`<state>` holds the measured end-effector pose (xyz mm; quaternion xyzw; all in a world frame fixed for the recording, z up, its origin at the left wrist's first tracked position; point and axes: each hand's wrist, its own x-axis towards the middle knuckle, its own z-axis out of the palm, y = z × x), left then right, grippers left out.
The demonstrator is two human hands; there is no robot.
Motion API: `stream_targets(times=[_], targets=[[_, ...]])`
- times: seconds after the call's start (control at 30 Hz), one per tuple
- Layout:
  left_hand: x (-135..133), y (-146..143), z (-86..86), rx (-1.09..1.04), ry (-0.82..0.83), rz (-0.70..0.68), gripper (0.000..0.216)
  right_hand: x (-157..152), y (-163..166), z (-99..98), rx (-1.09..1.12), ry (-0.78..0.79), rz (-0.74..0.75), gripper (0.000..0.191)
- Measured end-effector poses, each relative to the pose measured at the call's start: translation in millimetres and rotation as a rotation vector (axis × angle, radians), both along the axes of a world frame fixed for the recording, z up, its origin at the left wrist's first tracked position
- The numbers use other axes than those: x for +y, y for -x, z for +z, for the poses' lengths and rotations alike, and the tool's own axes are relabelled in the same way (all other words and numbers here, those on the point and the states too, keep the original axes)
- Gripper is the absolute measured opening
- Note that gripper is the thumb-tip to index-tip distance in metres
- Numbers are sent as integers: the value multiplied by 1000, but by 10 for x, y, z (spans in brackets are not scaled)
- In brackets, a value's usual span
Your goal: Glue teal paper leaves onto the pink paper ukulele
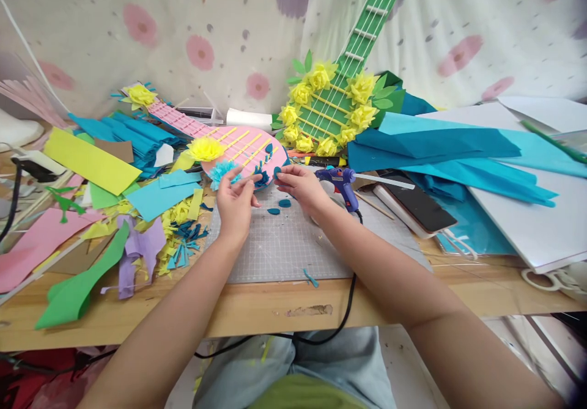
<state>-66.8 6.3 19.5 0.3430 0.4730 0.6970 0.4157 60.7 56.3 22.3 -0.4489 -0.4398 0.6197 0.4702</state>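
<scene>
A pink paper guitar [232, 146] lies flat, carrying a yellow paper flower [206, 148], a light blue paper flower [224, 174] and small dark teal pieces. At its near edge, my left hand [236, 204] is open, fingers loosely apart beside the blue flowers; no held thing shows in it. My right hand [300, 184] pinches a small dark teal paper petal [277, 172] between thumb and fingertips, over the guitar's lower right end. Two similar loose petals [285, 203] lie on the grey cutting mat [275, 247] between my hands.
A purple glue gun [340, 184] lies right of my right hand, its black cable [351, 302] hanging over the table edge. Beyond stands a green paper guitar [337, 100]. A phone [419, 201] and teal paper [431, 147] lie right; paper scraps [183, 213] crowd the left.
</scene>
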Motion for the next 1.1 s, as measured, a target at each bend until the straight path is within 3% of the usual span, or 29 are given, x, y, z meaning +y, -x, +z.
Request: stream_targets(times=[0.1,0.2,0.3,0.4,0.53,0.8,1.1], targets=[[53,124,-66,271,-104,146,29,86,-112,13,-143,99,95,12],[94,211,-139,747,-178,283,33,117,-139,-10,-310,107,120,16],[140,203,-178,1189,-206,292,46,125,-105,-18,-442,58,129,16],[197,128,-195,1399,-194,257,63,151,-68,-7,-501,19,159,13],[261,59,-225,1454,-162,240,69,227,-58,-28,-568,-13,140,20],[337,124,-244,1343,-91,259,65,256,-25,-37,-588,7,159,33],[346,161,-234,1284,-73,285,65,335,81,25,-646,-3,233,21]])
